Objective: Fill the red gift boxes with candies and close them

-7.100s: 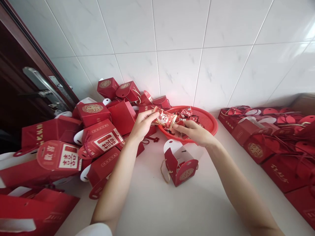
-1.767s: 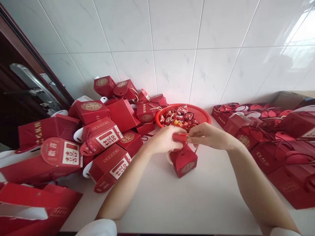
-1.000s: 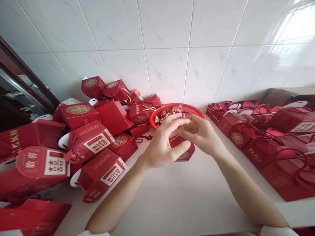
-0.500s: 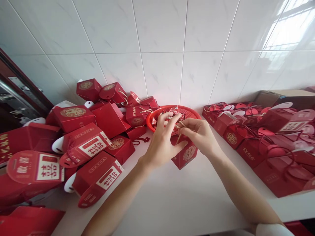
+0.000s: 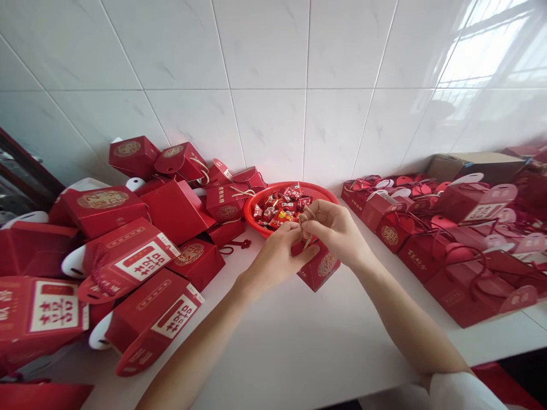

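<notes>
A small red box [image 5: 321,267] with a gold round emblem stands on the white table, partly behind my hands. Twisted beige cord [image 5: 306,216] rises above it. My right hand [image 5: 334,230] pinches the cord between thumb and fingers. My left hand [image 5: 280,250] is at the box's left side, its fingers bent together at the cord, the thumb stretched across the box front. Just behind the hands, an orange-red basket [image 5: 252,219] holds wrapped sweets [image 5: 285,204].
Many red boxes [image 5: 143,256] are heaped on the left. Rows of red boxes with cord handles [image 5: 427,250] stand on the right, with a brown carton [image 5: 474,165] behind them. A tiled wall [image 5: 265,125] rises at the back of the white table [image 5: 307,341].
My left fingers have come down from a raised, spread pose and closed in at the cord. More sweets show in the basket. The view has turned slightly right.
</notes>
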Motion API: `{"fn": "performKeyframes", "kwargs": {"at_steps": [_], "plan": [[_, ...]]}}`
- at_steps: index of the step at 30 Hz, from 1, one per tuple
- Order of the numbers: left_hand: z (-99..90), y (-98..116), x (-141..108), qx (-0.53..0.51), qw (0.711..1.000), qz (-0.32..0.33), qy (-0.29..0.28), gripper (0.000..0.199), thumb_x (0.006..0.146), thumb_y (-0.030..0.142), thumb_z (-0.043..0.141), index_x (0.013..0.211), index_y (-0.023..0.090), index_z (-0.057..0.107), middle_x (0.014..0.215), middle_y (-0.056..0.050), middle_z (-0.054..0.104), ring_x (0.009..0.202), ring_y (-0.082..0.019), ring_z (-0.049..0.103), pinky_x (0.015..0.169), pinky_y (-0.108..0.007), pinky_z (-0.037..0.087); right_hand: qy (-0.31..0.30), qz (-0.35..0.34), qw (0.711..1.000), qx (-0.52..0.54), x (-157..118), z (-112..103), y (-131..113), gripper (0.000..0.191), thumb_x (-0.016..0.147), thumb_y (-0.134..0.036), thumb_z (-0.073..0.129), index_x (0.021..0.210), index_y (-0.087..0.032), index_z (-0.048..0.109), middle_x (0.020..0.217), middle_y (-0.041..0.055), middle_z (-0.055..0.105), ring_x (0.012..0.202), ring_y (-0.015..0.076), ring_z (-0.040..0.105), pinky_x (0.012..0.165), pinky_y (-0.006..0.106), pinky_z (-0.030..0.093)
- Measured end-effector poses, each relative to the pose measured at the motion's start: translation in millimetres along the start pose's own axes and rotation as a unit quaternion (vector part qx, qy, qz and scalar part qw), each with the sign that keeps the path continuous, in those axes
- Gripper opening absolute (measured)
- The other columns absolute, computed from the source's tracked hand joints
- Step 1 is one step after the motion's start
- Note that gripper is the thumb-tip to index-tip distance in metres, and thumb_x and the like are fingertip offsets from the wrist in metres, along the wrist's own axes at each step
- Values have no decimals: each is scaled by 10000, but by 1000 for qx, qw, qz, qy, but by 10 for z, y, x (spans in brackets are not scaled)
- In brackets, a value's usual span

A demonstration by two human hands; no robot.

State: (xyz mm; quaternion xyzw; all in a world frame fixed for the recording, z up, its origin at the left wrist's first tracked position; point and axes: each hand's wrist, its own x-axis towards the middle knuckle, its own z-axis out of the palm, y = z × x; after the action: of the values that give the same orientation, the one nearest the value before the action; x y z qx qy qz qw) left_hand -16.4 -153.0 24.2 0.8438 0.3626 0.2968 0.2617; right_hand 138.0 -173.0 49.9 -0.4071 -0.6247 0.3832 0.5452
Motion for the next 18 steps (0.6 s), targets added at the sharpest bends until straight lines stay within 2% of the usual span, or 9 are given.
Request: {"fn": "performKeyframes", "kwargs": {"at_steps": [2, 5, 7, 10, 13, 16, 18], "plan": [[46, -23, 14, -4, 1000, 19, -2, 175, 946, 357, 576, 1026, 221, 651, 1039, -43, 643, 942, -207, 616, 797, -324, 523, 11, -22, 999, -46, -1, -11, 41, 95, 736, -146, 564, 708, -201, 492, 672, -25, 568, 615, 118, 540, 571, 252, 435], [77, -28, 19, -9, 999, 48, 1, 254, 933, 424, 609, 1058, 204, 633, 1085, -66, 640, 982, -228, 623, 811, -345, 539, 64, -69, 990, -102, -21, -75, 48, 106, 780, -171, 595, 715, -190, 513, 662, -33, 559, 596, 101, 509, 544, 233, 396], [67, -14, 7, -29, 996, 79, -4, 393, 920, 468, 634, 1215, 214, 582, 1214, -85, 621, 1110, -253, 608, 909, -371, 537, 122, -100, 981, -113, -63, -162, -9, 110, 813, -198, 615, 742, -188, 532, 622, -52, 534, 558, 84, 472, 518, 217, 364], [35, 7, -19, -63, 991, 119, -8, 571, 937, 468, 622, 1436, 271, 425, 1461, -78, 499, 1357, -259, 485, 1104, -388, 447, 235, -154, 953, -115, -185, -379, -184, 71, 839, -183, 599, 792, -195, 547, 579, -72, 519, 490, 64, 415, 475, 209, 316], [2, 7, -35, -67, 991, 119, 2, 534, 959, 487, 580, 1439, 293, 448, 1502, -64, 477, 1395, -261, 466, 1152, -395, 411, 361, -228, 894, -139, -372, -722, -412, 118, 785, -84, 560, 802, -200, 567, 559, -75, 522, 446, 58, 404, 438, 209, 290], [-43, -3, -35, -45, 994, 100, 8, 503, 954, 525, 564, 1395, 286, 525, 1506, -67, 485, 1377, -283, 495, 1135, -415, 439, 470, -296, 810, -190, -607, -1193, -619, 181, 714, -19, 555, 750, -192, 594, 598, -41, 566, 459, 63, 453, 431, 222, 286], [-85, -14, -30, -21, 995, 94, 0, 487, 950, 539, 559, 1361, 277, 573, 1503, -69, 496, 1382, -291, 491, 1112, -416, 468, 515, -290, 770, -240, -778, -1564, -717, 174, 710, -17, 570, 724, -186, 611, 643, -13, 591, 504, 80, 511, 470, 243, 335]]}}
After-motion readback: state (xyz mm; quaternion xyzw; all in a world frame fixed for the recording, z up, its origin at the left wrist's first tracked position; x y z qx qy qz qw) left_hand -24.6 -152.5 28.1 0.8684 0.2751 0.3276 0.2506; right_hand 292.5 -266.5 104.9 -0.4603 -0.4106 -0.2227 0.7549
